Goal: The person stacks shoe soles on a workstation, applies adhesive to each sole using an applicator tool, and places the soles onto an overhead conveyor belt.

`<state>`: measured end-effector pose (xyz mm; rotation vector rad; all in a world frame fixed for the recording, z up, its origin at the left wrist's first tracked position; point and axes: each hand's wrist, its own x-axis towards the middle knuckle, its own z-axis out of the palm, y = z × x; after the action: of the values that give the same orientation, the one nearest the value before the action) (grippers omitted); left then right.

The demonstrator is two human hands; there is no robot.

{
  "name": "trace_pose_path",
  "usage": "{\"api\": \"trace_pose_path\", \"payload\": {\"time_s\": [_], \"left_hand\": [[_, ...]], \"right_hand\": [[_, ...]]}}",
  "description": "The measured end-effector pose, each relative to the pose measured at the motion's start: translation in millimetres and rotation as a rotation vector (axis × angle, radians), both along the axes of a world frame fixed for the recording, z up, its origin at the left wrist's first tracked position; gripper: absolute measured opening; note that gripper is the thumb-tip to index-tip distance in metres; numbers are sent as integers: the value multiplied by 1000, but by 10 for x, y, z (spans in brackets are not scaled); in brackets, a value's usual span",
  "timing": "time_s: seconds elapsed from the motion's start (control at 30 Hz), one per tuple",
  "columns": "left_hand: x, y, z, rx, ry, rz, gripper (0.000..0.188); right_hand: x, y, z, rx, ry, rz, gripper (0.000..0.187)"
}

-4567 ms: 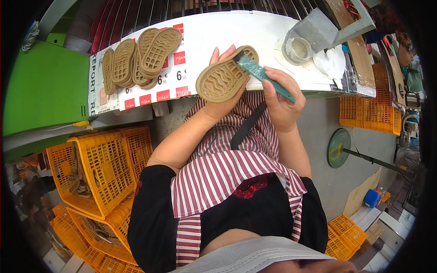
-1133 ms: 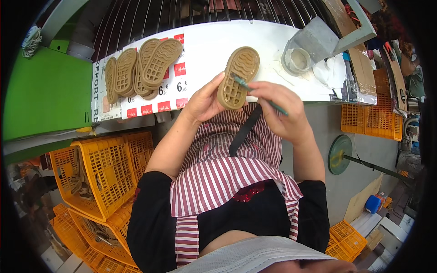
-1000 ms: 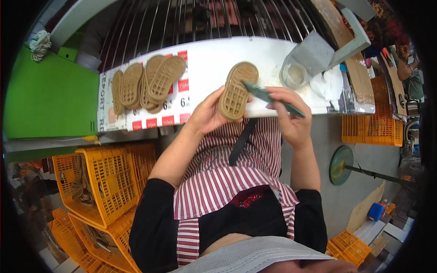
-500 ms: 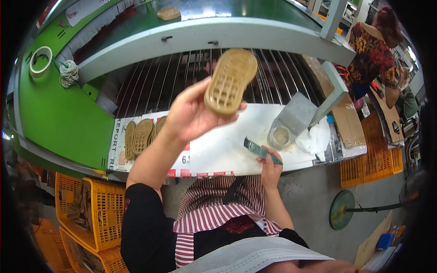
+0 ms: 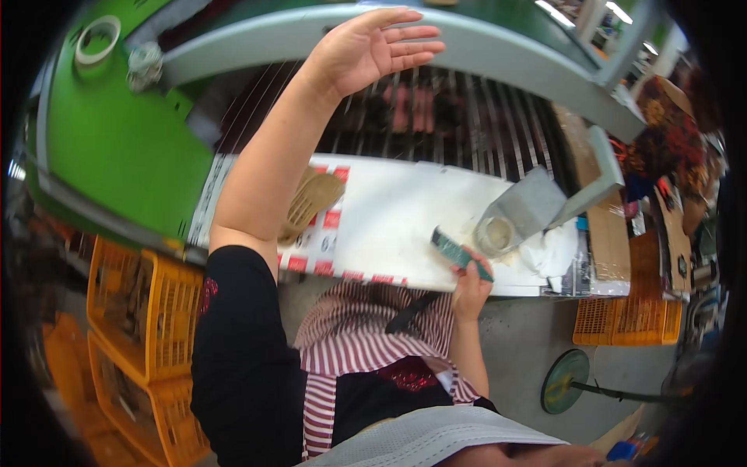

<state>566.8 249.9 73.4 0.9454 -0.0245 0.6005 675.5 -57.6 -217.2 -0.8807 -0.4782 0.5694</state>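
My left hand (image 5: 375,50) is stretched far forward over the grey metal rail (image 5: 498,48), fingers spread and palm bare. Low on the right, my right hand (image 5: 470,286) grips a green-handled brush (image 5: 461,255) with dark bristles at its far end. The brush is held above the white board (image 5: 389,222), close to a clear jar (image 5: 496,233) with pale contents. Tan shoe soles (image 5: 317,194) lie at the left of the board, partly hidden behind my left forearm.
A grey angled metal plate (image 5: 523,204) stands behind the jar, beside crumpled white cloth or paper (image 5: 548,253). Metal rods (image 5: 467,132) run beyond the board. A tape roll (image 5: 98,40) rests on the green table (image 5: 105,148). Yellow crates (image 5: 173,319) flank me; another person (image 5: 669,132) works at right.
The tan sole has left my left hand, which moved forward and up and opened. My right hand still holds the brush. The whole view has shifted slightly.
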Motion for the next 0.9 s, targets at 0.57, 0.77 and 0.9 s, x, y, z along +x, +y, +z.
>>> {"api": "trace_pose_path", "payload": {"time_s": [0.57, 0.77, 0.9], "left_hand": [[-1664, -656, -1958, 1446, 1290, 805, 59], [-1545, -611, -1998, 1501, 1486, 719, 61], [-1701, -507, -1944, 1150, 1221, 781, 61]], "right_hand": [[23, -8, 62, -31, -44, -15, 23], [53, -46, 103, -43, 24, 3, 24], [138, -169, 462, -70, -70, -77, 24]]}}
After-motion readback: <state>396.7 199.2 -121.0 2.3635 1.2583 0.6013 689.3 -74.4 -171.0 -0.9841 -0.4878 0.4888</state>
